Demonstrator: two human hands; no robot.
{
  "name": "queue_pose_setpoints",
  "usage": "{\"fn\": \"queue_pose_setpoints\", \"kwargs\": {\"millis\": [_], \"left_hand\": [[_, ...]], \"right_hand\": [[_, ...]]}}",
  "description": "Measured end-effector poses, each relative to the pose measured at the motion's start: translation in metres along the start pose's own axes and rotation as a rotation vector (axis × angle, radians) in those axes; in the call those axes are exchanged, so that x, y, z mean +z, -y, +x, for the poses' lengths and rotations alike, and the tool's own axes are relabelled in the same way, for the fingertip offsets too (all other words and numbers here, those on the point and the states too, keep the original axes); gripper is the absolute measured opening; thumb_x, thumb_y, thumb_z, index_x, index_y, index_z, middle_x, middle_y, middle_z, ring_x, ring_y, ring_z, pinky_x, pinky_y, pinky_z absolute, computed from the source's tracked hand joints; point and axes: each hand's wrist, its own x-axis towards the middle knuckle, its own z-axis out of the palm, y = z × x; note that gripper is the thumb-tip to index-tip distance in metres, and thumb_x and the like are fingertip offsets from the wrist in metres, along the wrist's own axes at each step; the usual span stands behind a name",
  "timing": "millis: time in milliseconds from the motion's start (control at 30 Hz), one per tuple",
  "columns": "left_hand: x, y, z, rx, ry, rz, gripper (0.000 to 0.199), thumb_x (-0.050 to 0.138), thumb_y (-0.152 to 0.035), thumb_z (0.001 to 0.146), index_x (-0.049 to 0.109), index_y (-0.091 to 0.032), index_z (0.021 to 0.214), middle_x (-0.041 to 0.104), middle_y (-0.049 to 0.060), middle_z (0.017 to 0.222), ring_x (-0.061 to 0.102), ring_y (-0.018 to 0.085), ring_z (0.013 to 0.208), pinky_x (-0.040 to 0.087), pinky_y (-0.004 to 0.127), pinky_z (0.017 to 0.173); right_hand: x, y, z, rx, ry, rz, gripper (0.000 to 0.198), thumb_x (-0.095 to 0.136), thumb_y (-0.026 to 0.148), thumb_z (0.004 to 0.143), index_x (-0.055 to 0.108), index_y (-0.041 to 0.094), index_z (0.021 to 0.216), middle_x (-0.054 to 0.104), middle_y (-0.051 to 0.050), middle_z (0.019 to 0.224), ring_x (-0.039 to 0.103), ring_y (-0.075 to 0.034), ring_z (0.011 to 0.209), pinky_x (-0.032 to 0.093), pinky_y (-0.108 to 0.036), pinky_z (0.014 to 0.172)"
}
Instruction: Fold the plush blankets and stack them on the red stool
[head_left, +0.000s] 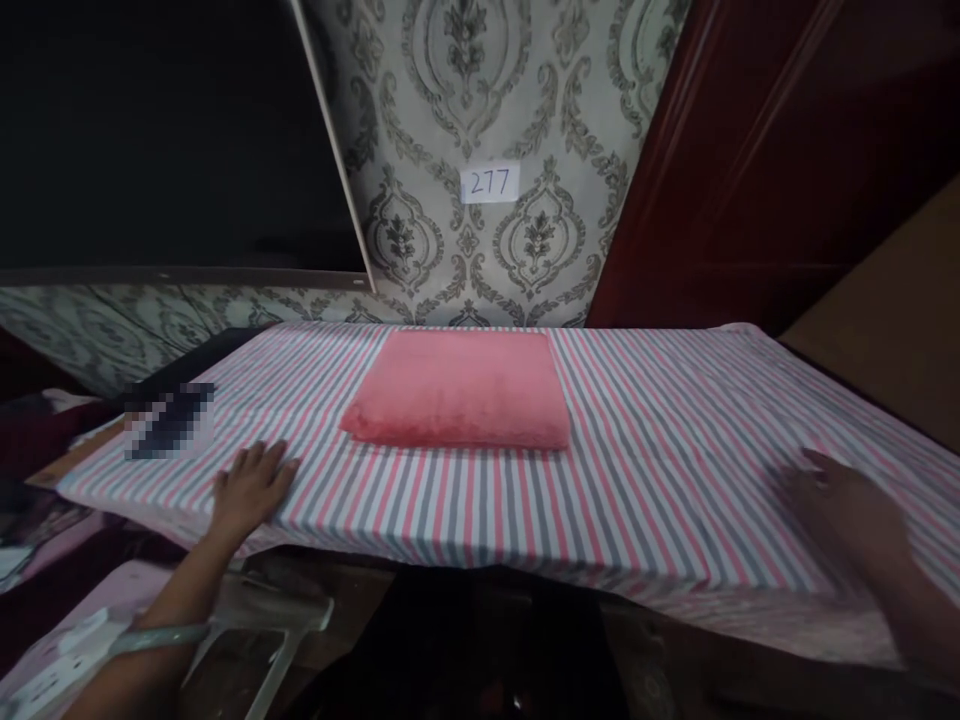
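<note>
A pink folded piece of plush fabric (465, 390) lies flat on the striped cloth (630, 480) that covers the table. Left of it, my left hand (253, 487) rests on the cloth near the front edge, fingers spread and holding nothing. A pale bangle circles that wrist. Over the right side of the cloth is my right hand (847, 505), smeared by motion. Its thumb and part of the fingers show, but their pose is unclear. Both hands are apart from the pink fabric.
A large dark television screen (165, 140) hangs at the upper left. A paper label reading 277 (490, 182) is on the patterned wall. At the right stands a dark red wooden panel (750, 150). A pixelated dark object (171, 420) lies on the table's left. A plastic stool (262, 630) stands below.
</note>
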Motion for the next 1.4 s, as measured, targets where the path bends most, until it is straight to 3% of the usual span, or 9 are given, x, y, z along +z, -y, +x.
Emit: {"fn": "queue_pose_setpoints", "kwargs": {"millis": [200, 300, 433, 567, 767, 933, 1100, 1267, 1400], "left_hand": [[-0.002, -0.059, 0.012, -0.064, 0.017, -0.751, 0.055, 0.053, -0.063, 0.081, 0.072, -0.018, 0.107, 0.074, 0.012, 0.11, 0.067, 0.031, 0.108, 0.053, 0.042, 0.094], [-0.003, -0.093, 0.025, -0.121, 0.177, -1.067, 0.059, 0.067, -0.07, 0.068, 0.072, -0.016, 0.092, 0.074, 0.008, 0.084, 0.068, 0.024, 0.078, 0.054, 0.034, 0.069], [-0.002, -0.121, 0.04, -0.229, 0.409, -1.29, 0.047, 0.078, -0.056, 0.067, 0.07, -0.015, 0.088, 0.069, 0.004, 0.071, 0.061, 0.016, 0.059, 0.049, 0.026, 0.052], [0.002, -0.136, 0.048, -0.28, 0.522, -1.409, 0.035, 0.082, -0.04, 0.068, 0.067, -0.014, 0.086, 0.063, 0.0, 0.059, 0.055, 0.014, 0.046, 0.047, 0.025, 0.044], [-0.014, -0.159, 0.052, -0.223, 0.445, -1.519, 0.028, 0.081, -0.021, 0.063, 0.068, -0.013, 0.087, 0.071, 0.004, 0.069, 0.064, 0.015, 0.056, 0.054, 0.024, 0.054], [-0.038, -0.143, 0.024, -0.104, 0.414, -1.558, 0.036, 0.084, -0.031, 0.056, 0.071, -0.014, 0.085, 0.075, 0.007, 0.077, 0.071, 0.022, 0.074, 0.057, 0.028, 0.065], [-0.033, -0.11, -0.015, -0.072, 0.601, -1.213, 0.05, 0.085, -0.05, 0.056, 0.073, -0.017, 0.091, 0.077, 0.012, 0.093, 0.071, 0.032, 0.097, 0.058, 0.036, 0.082], [-0.026, -0.113, 0.004, -0.068, 0.203, -0.866, 0.042, 0.083, -0.05, 0.06, 0.072, -0.02, 0.088, 0.076, 0.012, 0.1, 0.064, 0.039, 0.115, 0.053, 0.042, 0.093], [-0.027, -0.13, 0.027, -0.116, 0.37, -0.951, 0.028, 0.083, -0.043, 0.065, 0.069, -0.02, 0.073, 0.076, 0.013, 0.086, 0.071, 0.035, 0.095, 0.056, 0.037, 0.075]], "right_hand": [[0.062, 0.157, -0.043, 0.017, 0.379, 0.805, 0.059, 0.055, 0.05, 0.083, 0.06, 0.017, 0.132, 0.075, -0.011, 0.098, 0.07, -0.024, 0.083, 0.055, -0.036, 0.072], [0.07, 0.211, -0.05, 0.115, 0.552, 0.869, 0.059, 0.057, 0.048, 0.085, 0.058, 0.016, 0.134, 0.074, -0.009, 0.096, 0.069, -0.021, 0.077, 0.055, -0.032, 0.066], [0.073, 0.246, -0.042, 0.176, 0.571, 0.881, 0.041, 0.061, 0.043, 0.084, 0.068, 0.019, 0.116, 0.072, -0.011, 0.117, 0.066, -0.026, 0.109, 0.055, -0.037, 0.087], [0.072, 0.265, -0.041, 0.229, 0.595, 0.948, 0.029, 0.066, 0.036, 0.082, 0.07, 0.017, 0.103, 0.073, -0.015, 0.113, 0.068, -0.027, 0.106, 0.057, -0.035, 0.085], [0.048, 0.292, -0.039, 0.242, 0.615, 1.104, 0.03, 0.068, 0.032, 0.078, 0.067, 0.017, 0.105, 0.077, -0.009, 0.092, 0.072, -0.023, 0.081, 0.06, -0.032, 0.067], [0.015, 0.265, -0.064, 0.078, 0.546, 1.277, 0.043, 0.072, 0.041, 0.076, 0.068, 0.016, 0.111, 0.076, -0.008, 0.1, 0.071, -0.025, 0.091, 0.058, -0.034, 0.078], [0.025, 0.216, -0.104, 0.0, 0.695, 1.016, 0.056, 0.074, 0.054, 0.072, 0.069, 0.018, 0.115, 0.074, -0.011, 0.11, 0.069, -0.029, 0.099, 0.055, -0.041, 0.088], [0.043, 0.213, -0.092, -0.098, 0.472, 0.756, 0.046, 0.064, 0.056, 0.075, 0.071, 0.02, 0.102, 0.073, -0.009, 0.099, 0.066, -0.026, 0.089, 0.052, -0.038, 0.08], [0.045, 0.229, -0.075, -0.123, 0.466, 0.713, 0.037, 0.059, 0.057, 0.075, 0.061, 0.022, 0.066, 0.06, -0.001, 0.064, 0.057, -0.02, 0.067, 0.043, -0.029, 0.06]]}}
